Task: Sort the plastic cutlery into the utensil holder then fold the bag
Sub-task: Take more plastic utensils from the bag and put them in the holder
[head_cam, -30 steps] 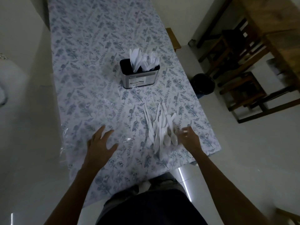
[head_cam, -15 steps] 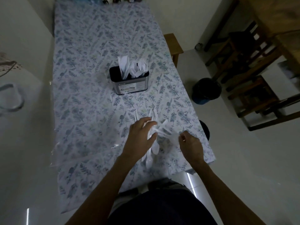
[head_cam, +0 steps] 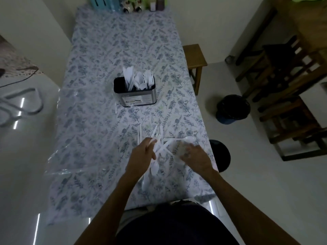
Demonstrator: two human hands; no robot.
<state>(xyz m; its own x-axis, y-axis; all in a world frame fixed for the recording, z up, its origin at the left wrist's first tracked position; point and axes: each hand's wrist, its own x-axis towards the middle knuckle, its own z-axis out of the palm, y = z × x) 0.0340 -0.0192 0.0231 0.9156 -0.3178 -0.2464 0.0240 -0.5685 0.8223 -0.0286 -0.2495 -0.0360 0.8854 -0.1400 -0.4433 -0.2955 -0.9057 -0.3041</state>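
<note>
Wooden stool, dark bin, stacked chairs.

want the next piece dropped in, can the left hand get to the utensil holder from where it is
Probably yes: bare tablecloth lies between the left hand and the utensil holder, whose top is open.

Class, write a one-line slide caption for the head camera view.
Left hand picks through loose white plastic cutlery on the floral table; the utensil holder behind is partly filled.

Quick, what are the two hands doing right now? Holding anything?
Left hand: fingers curled round white plastic cutlery from the loose pile.
Right hand: on the clear bag beside the pile; whether it grips the bag cannot be told.
</note>
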